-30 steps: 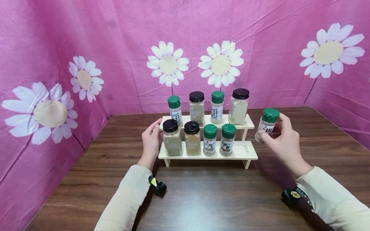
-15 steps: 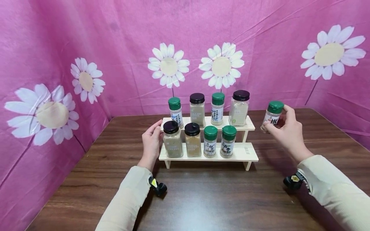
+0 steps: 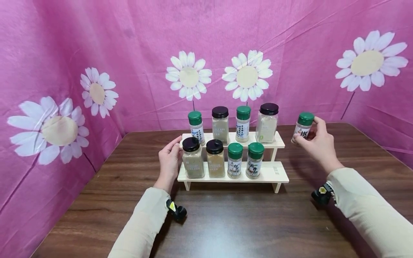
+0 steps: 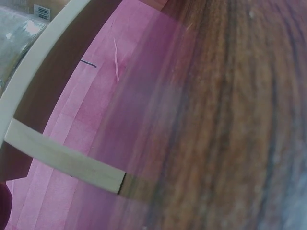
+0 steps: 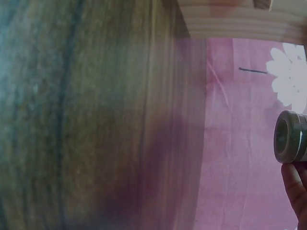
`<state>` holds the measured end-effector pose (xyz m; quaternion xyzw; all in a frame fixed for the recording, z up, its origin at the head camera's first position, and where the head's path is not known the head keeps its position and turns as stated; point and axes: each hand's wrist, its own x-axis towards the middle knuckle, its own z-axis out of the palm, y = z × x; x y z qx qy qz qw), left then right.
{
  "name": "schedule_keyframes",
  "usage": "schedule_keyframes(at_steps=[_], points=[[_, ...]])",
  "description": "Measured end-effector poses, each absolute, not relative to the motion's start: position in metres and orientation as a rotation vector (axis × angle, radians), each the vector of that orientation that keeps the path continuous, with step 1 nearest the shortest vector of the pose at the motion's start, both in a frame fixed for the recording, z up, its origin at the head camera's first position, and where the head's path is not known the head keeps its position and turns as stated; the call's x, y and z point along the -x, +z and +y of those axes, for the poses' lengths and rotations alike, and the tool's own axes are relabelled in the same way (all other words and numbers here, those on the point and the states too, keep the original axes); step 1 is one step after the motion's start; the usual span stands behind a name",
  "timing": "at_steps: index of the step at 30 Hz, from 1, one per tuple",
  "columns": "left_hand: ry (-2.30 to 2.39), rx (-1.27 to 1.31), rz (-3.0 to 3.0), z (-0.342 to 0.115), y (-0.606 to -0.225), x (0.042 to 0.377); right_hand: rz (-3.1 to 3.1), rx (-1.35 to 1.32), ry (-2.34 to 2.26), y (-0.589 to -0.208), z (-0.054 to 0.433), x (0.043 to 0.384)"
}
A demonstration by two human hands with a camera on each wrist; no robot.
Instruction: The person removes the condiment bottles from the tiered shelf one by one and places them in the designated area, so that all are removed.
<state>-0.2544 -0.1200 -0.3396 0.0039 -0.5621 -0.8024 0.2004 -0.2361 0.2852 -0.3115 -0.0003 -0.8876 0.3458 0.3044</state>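
My right hand point(image 3: 319, 146) holds a small green-capped spice jar point(image 3: 300, 132) upright in the air, right of the two-tier wooden rack point(image 3: 276, 171). The right wrist view shows the round bottom of that jar point(image 5: 289, 137), with fingers point(image 5: 293, 184) against it. At the rack's left end, my left hand point(image 3: 168, 163) grips the edge of the upper tier with thumb and fingers. Four-sided jars with black lids, such as the front left jar point(image 3: 193, 163), share both tiers with green-capped jars point(image 3: 253, 165).
Bare wood shows at the right end of the lower tier. Dark wood-grain table point(image 3: 226, 222) lies under the rack and in front of it. A pink cloth point(image 3: 145, 82) printed with white daisies hangs behind and along the sides.
My right hand has carried the green-capped spice jar slightly up and away from the rack, then nearly stopped. My left hand keeps its place at the rack.
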Motion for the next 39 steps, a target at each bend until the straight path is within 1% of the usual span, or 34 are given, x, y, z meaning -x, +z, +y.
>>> schedule_keyframes(at_steps=[6, 15, 29, 39], points=[[-2.217, -0.021, -1.561, -0.117, -0.341, 0.255, -2.419, 0.01, 0.91, -0.319, 0.29, 0.245], [-2.226, -0.005, -1.548, -0.112, -0.345, 0.253, -2.512, 0.008, 0.969, -0.333, 0.297, 0.247], [-2.198, -0.037, -1.542, -0.114, -0.342, 0.253, -2.577, -0.035, 1.076, -0.344, 0.302, 0.26], [-2.215, -0.025, -1.523, -0.115, -0.342, 0.253, -2.641, -0.007, 1.045, -0.346, 0.303, 0.262]])
